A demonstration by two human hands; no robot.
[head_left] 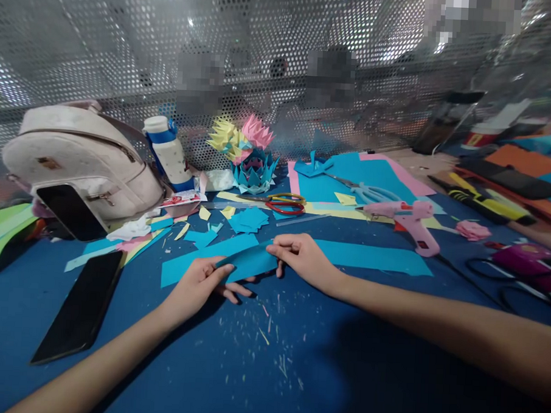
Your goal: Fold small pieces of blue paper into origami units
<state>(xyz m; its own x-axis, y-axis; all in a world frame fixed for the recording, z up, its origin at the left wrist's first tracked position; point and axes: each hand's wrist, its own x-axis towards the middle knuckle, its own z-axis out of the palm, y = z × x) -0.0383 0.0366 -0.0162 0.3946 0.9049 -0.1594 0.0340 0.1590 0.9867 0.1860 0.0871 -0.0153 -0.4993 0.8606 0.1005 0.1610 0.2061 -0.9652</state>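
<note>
A short strip of blue paper (pixel 250 261) is held slightly above the table between both hands. My left hand (pixel 203 279) pinches its left end, thumb on top, with other fingers stretched out beneath. At the right end, my right hand (pixel 303 256) pinches the paper between thumb and fingers. Behind the hands lie flat blue strips, one at the left (pixel 181 269) and a longer one at the right (pixel 374 257). Small blue paper pieces (pixel 250 219) are piled just beyond, near scissors (pixel 284 205) with red and yellow handles.
A pink glue gun (pixel 416 222) with a cord rests at the right. Folded paper flowers (pixel 254 169) stand at the back. To the left are a phone (pixel 82 307), a second phone (pixel 72 213), a pale backpack (pixel 86 155) and a bottle (pixel 168 156). Paper scraps dot the blue table (pixel 250 376).
</note>
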